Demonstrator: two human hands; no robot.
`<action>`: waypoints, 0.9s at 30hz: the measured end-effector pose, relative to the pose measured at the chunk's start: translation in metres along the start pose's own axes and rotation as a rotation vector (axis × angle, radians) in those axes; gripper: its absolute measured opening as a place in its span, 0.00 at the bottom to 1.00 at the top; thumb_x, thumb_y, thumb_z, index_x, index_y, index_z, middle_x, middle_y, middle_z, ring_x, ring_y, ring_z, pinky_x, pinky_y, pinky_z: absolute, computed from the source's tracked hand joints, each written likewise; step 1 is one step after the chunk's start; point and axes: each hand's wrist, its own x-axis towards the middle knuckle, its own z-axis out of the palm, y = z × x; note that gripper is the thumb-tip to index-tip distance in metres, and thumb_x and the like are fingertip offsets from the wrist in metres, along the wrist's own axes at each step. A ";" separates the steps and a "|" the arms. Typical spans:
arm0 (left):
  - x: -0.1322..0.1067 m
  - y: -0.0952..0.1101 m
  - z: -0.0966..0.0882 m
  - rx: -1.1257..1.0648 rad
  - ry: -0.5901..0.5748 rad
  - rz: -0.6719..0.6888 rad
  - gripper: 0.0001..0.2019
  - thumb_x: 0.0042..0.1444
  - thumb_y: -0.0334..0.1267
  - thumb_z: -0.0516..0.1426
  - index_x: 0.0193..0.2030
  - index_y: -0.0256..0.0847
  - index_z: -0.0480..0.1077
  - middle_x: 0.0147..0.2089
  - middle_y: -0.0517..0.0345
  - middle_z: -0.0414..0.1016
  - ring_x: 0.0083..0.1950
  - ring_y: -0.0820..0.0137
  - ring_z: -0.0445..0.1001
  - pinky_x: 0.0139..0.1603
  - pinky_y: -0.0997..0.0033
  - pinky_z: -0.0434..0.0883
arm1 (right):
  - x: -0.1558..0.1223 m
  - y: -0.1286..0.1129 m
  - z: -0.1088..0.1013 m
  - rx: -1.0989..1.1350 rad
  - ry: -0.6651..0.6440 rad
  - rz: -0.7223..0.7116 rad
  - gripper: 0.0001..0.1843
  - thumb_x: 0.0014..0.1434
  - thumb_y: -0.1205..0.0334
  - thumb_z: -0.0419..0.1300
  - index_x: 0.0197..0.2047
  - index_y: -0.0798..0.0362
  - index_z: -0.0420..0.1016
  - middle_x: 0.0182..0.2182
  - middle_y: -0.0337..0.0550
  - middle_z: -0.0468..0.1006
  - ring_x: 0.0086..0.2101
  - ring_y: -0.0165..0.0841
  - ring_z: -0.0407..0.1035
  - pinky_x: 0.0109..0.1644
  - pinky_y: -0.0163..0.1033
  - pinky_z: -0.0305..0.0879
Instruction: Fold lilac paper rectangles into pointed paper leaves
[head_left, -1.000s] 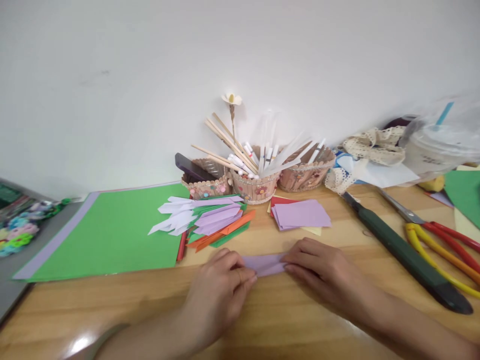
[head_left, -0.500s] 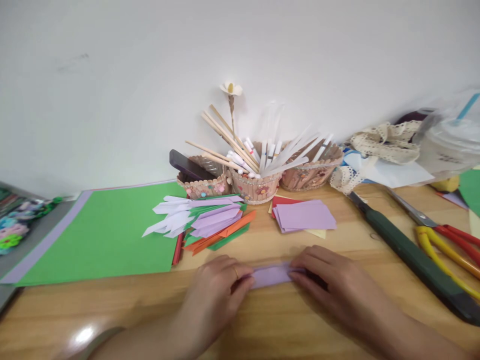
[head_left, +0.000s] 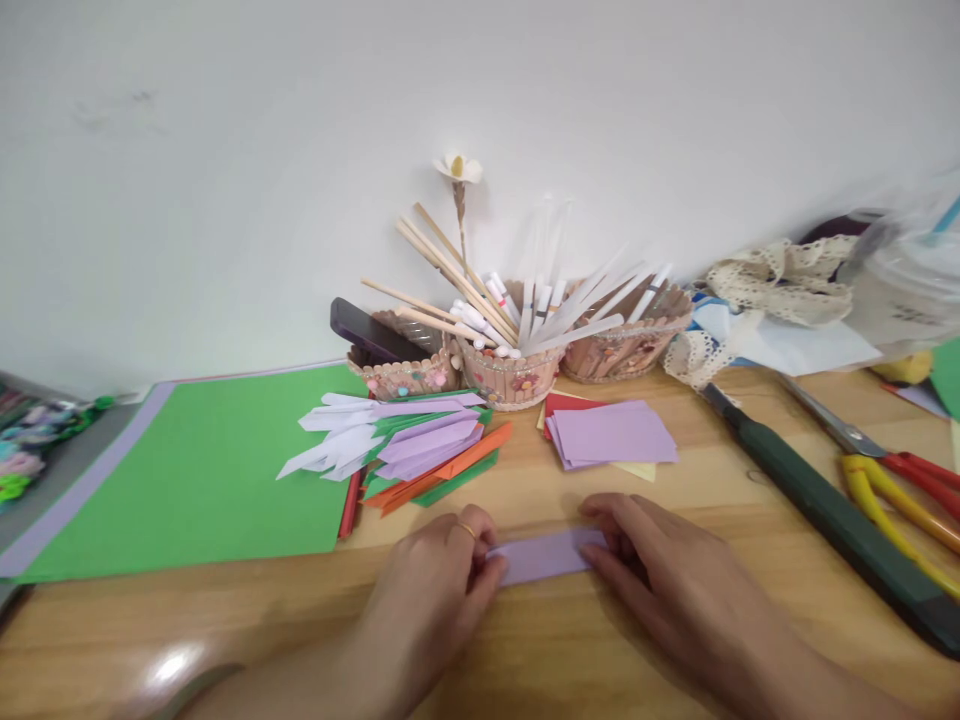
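A narrow strip of purple paper (head_left: 546,558) lies between my hands, close to the wooden table top. My left hand (head_left: 442,580) pinches its left end, thumb in front and fingers curled behind; a ring shows on one finger. At the other end, my right hand (head_left: 660,560) has its thumb and fingertips closed on the strip. Just beyond are a stack of purple paper rectangles (head_left: 611,434), with red and pale yellow pieces under it, and a heap of folded paper pieces (head_left: 420,445) in white, purple, green and orange.
Decorated baskets (head_left: 517,380) with sticks and markers stand against the wall. Green sheets (head_left: 195,470) lie at the left. On the right are a dark green long-handled tool (head_left: 832,510), scissors (head_left: 862,450), lace ribbon (head_left: 780,280) and a plastic cup (head_left: 915,290).
My right fingers have lifted slightly and loosened around the strip's right end, so more of it shows. My left fingers have curled in more. The view has shifted slightly.
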 end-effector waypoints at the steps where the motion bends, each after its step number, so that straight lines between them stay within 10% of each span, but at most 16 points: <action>1: 0.000 0.000 0.000 -0.003 0.006 0.003 0.02 0.54 0.31 0.54 0.33 0.41 0.65 0.27 0.62 0.73 0.28 0.68 0.73 0.27 0.74 0.66 | 0.000 0.000 0.000 0.001 -0.003 0.003 0.07 0.60 0.63 0.50 0.40 0.52 0.67 0.30 0.43 0.77 0.28 0.35 0.74 0.27 0.37 0.68; 27: 0.003 0.003 -0.005 0.074 -0.028 0.079 0.04 0.57 0.31 0.50 0.32 0.41 0.64 0.28 0.60 0.73 0.29 0.69 0.72 0.28 0.74 0.63 | 0.007 -0.004 -0.008 -0.079 -0.223 0.065 0.01 0.61 0.64 0.50 0.36 0.51 0.60 0.27 0.42 0.75 0.27 0.36 0.72 0.28 0.37 0.64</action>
